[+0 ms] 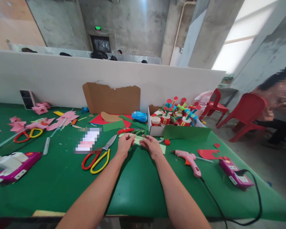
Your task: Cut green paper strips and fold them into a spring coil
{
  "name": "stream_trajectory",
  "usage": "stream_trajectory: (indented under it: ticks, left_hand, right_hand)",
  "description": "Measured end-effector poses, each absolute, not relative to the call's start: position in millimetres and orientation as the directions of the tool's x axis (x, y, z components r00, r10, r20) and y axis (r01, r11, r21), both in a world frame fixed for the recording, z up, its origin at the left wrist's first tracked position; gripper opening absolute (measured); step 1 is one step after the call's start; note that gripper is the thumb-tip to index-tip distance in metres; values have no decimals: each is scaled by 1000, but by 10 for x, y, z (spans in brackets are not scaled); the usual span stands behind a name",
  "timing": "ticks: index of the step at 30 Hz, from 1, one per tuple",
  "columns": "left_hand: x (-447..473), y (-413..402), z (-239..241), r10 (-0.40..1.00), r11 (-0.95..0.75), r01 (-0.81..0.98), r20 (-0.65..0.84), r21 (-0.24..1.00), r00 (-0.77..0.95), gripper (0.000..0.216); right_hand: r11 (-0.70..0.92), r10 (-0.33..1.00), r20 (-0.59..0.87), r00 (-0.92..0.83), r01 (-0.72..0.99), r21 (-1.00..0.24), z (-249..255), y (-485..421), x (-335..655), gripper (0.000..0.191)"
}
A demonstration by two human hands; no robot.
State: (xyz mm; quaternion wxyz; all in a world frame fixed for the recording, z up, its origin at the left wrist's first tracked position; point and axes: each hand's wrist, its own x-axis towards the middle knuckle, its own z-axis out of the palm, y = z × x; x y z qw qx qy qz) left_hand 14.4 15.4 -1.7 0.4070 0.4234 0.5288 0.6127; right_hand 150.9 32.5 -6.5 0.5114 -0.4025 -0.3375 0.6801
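At the centre of the frame, your left hand (125, 143) and right hand (152, 145) pinch the light green paper (138, 140), fingertips closed on it. Expect light, flexible, easily creased stock; grip its edges.

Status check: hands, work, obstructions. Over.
Left hand and right hand: both pinching light green paper. Nearest scissors: beside left hand. Pink glue gun: to the right, clear of hands.
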Motion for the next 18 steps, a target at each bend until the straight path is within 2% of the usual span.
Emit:
stream_trajectory:
  ticks: [6,18]
  left_hand:
    - [155,160,-43,953,-105,-45,87,993,-290,28]
    - [125,189,-95,952,-86,-60,64,995,-300,30]
  right_hand:
    - [-275,954,-188,-234,-432,-859,-30,295,1518,19]
    - [-250,966,-191,-173,-445,-860,-56,304,1510,27]
